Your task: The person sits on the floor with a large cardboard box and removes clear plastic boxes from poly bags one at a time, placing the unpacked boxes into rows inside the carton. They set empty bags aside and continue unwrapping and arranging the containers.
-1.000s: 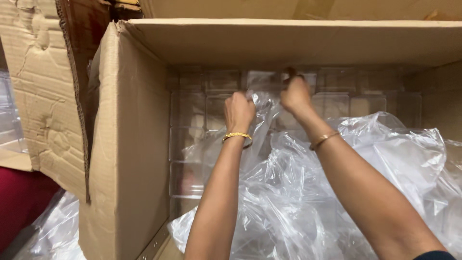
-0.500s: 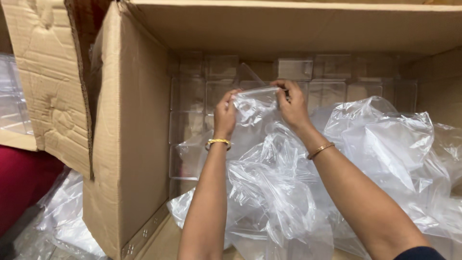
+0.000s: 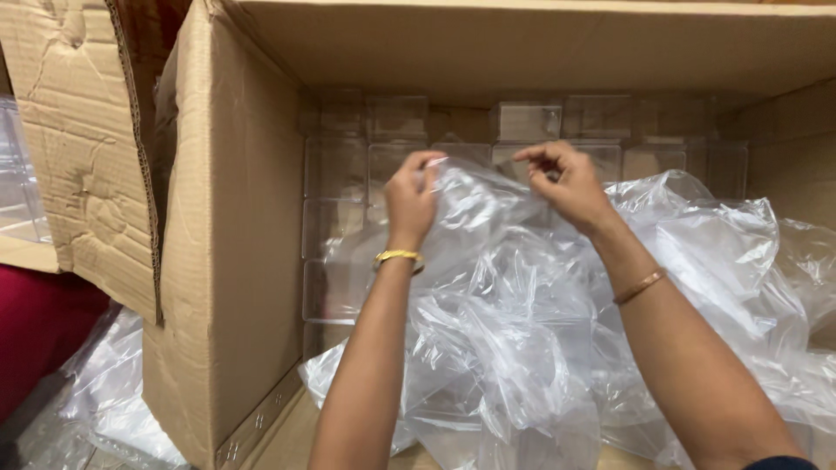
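A large cardboard box (image 3: 218,261) lies on its side with its open face towards me. Crumpled clear plastic sheeting (image 3: 557,331) spills out of it. My left hand (image 3: 409,200) pinches the upper edge of the sheet between thumb and fingers. My right hand (image 3: 566,183) pinches the same edge a little to the right, and the plastic hangs down between them. Both wrists wear gold bangles. Behind the hands, rows of clear plastic boxes (image 3: 522,122) are stacked against the back of the carton.
A torn cardboard flap (image 3: 78,148) stands at the left. Below it lie a dark red cloth (image 3: 39,339) and more clear plastic (image 3: 113,409). The carton's upper flap (image 3: 522,39) overhangs the opening.
Both hands drew back from deep inside the carton towards me, pulling the edge of the plastic sheet with them. More of the stacked clear boxes shows behind.
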A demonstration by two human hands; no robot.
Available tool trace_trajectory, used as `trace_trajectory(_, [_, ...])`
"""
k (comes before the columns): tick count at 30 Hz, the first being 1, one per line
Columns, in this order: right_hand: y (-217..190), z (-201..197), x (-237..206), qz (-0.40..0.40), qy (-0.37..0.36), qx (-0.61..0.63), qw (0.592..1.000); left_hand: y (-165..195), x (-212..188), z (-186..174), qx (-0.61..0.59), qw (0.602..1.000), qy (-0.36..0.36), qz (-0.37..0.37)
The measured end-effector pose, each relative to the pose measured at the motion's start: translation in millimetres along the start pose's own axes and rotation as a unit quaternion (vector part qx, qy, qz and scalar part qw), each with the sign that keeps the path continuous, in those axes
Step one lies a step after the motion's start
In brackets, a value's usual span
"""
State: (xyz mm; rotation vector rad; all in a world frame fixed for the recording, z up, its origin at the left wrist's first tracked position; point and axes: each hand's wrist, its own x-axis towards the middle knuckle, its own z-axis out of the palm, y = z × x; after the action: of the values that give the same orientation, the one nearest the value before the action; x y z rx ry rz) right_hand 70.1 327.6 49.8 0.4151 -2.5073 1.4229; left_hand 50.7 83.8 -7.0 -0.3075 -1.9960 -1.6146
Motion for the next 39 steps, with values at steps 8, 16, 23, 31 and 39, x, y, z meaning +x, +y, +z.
trace_trajectory(8, [41.0, 2.4, 51.3, -0.04, 0.179, -0.305, 0.934, -6.4, 62.3, 85.4, 0.241, 0.946, -0.151, -0.154])
trace_trajectory(16, [39.5, 23.5, 35.6, -0.017, 0.151, -0.361, 0.92, -43.6, 62.0, 109.7, 0.245, 0.924, -0.22, -0.195])
trace_trajectory(23, [28.2, 10.8, 58.5, 0.007, 0.054, -0.445, 0.894, -40.0, 63.8, 86.3, 0.219, 0.946, -0.178, -0.162])
trace_trajectory(31, [-16.4, -37.1, 44.0, -0.071, 0.075, -0.374, 0.922, -21.2, 45.5, -6.5, -0.048, 0.969, -0.213, -0.114])
trace_trajectory(39, [-75.1, -107.5, -54.2, 0.154, -0.159, -0.024, 0.975, 96.9, 34.5, -171.2, -0.159, 0.922, -0.294, -0.196])
